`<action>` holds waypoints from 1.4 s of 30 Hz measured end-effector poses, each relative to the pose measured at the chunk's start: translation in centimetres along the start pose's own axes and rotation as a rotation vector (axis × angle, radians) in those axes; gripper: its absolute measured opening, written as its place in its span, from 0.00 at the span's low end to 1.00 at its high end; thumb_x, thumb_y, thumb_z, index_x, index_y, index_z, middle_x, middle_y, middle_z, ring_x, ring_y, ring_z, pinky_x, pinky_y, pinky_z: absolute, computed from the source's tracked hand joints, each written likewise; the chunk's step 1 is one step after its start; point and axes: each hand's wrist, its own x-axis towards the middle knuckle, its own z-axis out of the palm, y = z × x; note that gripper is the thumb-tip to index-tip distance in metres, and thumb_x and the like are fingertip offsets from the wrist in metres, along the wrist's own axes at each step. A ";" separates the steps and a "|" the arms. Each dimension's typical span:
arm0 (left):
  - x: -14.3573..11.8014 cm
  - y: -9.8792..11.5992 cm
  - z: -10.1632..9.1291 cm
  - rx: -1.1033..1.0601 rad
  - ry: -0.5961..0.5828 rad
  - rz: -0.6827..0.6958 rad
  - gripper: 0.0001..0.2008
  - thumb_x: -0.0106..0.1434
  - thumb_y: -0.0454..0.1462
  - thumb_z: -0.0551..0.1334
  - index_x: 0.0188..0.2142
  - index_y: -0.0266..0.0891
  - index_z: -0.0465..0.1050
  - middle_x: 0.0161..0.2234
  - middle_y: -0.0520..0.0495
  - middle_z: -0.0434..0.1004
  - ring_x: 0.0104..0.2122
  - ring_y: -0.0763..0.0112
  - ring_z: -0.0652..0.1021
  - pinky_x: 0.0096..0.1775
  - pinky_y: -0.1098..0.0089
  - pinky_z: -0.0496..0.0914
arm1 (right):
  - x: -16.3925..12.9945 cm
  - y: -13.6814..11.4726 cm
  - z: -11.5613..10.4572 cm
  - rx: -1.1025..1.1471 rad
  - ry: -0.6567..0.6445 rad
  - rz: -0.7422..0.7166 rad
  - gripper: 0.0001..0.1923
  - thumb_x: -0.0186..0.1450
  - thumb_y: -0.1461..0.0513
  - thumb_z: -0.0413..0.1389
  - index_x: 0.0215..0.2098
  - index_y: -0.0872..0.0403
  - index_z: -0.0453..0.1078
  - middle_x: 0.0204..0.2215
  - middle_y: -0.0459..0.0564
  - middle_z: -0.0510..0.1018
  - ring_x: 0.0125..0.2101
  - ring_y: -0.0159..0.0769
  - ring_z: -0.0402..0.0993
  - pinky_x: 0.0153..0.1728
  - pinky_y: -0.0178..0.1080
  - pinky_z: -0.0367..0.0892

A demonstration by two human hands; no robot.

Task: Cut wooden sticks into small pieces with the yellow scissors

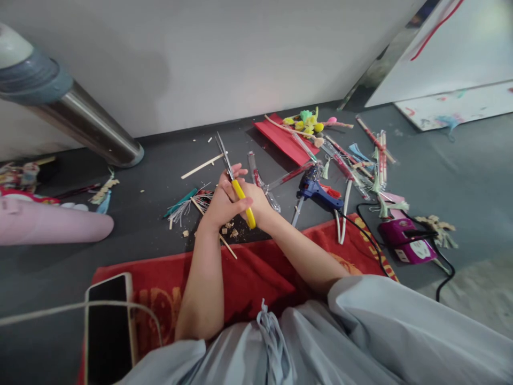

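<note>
Both my hands meet over the grey surface, in front of the red towel (276,267). Between them is a yellow-handled tool (245,206) with slim, pointed metal blades, tilted up and to the left. The thumb of my left hand (218,206) lies across the handle. My right hand (258,202) is against the handle's other side, its fingers mostly hidden behind the left hand. Close by lie a thin wooden stick (202,166), a green-handled bundle of pale strands (186,204) and small wood chips (232,232).
A blue glue gun (316,190) and a purple box (406,240) with a black cord lie to the right. Behind are a red envelope (286,141), yellow pompoms (308,125) and wrapped sticks. A phone (110,326), pink cylinder (56,222) and metal post (96,120) are left.
</note>
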 end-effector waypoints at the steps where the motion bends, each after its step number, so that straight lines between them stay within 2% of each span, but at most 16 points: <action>1: 0.0 0.0 0.0 0.005 0.003 0.004 0.37 0.48 0.46 0.67 0.56 0.45 0.58 0.54 0.41 0.65 0.51 0.58 0.70 0.53 0.53 0.65 | 0.0 0.0 0.1 -0.002 -0.001 -0.002 0.25 0.70 0.49 0.35 0.43 0.55 0.66 0.38 0.54 0.78 0.39 0.42 0.77 0.35 0.36 0.64; 10: 0.0 -0.2 0.0 0.028 0.008 0.050 0.36 0.48 0.42 0.66 0.56 0.45 0.57 0.53 0.42 0.67 0.50 0.60 0.71 0.53 0.54 0.66 | 0.3 0.4 0.8 0.004 0.025 -0.021 0.25 0.70 0.50 0.35 0.46 0.57 0.66 0.40 0.56 0.78 0.41 0.41 0.76 0.36 0.36 0.64; 31: 0.0 0.2 0.2 -0.012 0.022 -0.027 0.35 0.48 0.44 0.67 0.55 0.44 0.59 0.54 0.40 0.66 0.52 0.57 0.70 0.54 0.52 0.65 | 0.1 0.3 0.4 0.038 0.038 -0.029 0.25 0.70 0.48 0.37 0.42 0.54 0.69 0.36 0.53 0.79 0.37 0.39 0.76 0.34 0.34 0.62; 42: -0.1 0.1 0.0 -0.022 -0.007 -0.018 0.35 0.50 0.46 0.66 0.56 0.45 0.58 0.56 0.41 0.64 0.53 0.57 0.69 0.54 0.54 0.65 | 0.0 0.4 0.4 0.027 0.035 -0.034 0.25 0.70 0.50 0.36 0.44 0.55 0.69 0.39 0.55 0.78 0.39 0.41 0.76 0.35 0.36 0.62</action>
